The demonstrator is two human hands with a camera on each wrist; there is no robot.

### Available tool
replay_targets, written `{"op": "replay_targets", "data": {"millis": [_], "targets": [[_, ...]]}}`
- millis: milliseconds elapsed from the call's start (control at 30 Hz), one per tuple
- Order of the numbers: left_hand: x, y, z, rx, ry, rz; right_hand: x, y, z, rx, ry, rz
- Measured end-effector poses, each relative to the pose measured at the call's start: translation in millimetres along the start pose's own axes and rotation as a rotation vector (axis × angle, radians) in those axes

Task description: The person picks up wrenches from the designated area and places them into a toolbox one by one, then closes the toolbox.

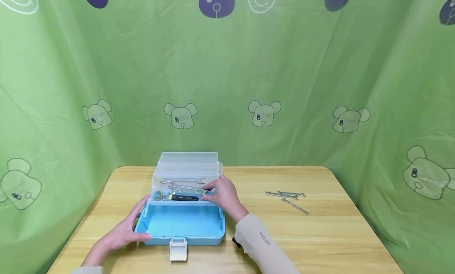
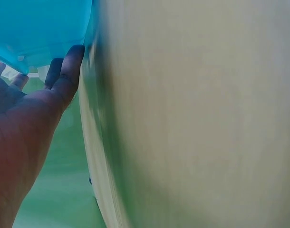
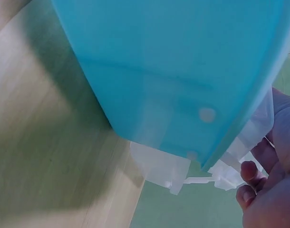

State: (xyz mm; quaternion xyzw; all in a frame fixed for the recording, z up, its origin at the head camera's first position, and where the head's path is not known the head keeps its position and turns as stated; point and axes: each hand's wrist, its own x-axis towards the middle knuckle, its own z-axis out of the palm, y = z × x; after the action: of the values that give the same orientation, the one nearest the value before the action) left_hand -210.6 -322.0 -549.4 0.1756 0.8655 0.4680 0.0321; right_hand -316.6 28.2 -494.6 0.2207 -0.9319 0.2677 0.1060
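Note:
A light-blue toolbox point(image 1: 179, 222) stands open on the table, its translucent tray point(image 1: 154, 187) raised at the back. Several silver wrenches point(image 1: 183, 180) lie in the tray, along with a black-and-yellow handle point(image 1: 186, 198) and an adjustable wrench head point(image 1: 160, 195). My left hand point(image 1: 122, 230) braces the box's left side, thumb on the front rim; the left wrist view shows its fingers point(image 2: 71, 66) against the blue wall. At the tray's right end, my right hand point(image 1: 225, 195) pinches the end of a wrench point(image 1: 195, 191), partly hidden by the fingers.
Several loose wrenches point(image 1: 295, 206) lie on the wooden table point(image 1: 320, 242) to the right of the box. A white latch point(image 1: 178, 249) hangs off the box's front. Behind the tray stands the translucent lid point(image 1: 188, 157). Green cloth point(image 1: 227, 76) surrounds the table.

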Motion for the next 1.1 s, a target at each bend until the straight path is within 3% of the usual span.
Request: {"op": "replay_targets", "data": {"millis": [367, 1100], "targets": [[0.2, -1.0, 0.2, -0.007, -0.003, -0.022, 0.4, -0.6, 1.9, -0.073, 0.033, 0.007], [-0.6, 0.0, 0.4, -0.007, -0.002, -0.019, -0.3, 0.1, -1.3, -0.031, 0.015, 0.014]]}}
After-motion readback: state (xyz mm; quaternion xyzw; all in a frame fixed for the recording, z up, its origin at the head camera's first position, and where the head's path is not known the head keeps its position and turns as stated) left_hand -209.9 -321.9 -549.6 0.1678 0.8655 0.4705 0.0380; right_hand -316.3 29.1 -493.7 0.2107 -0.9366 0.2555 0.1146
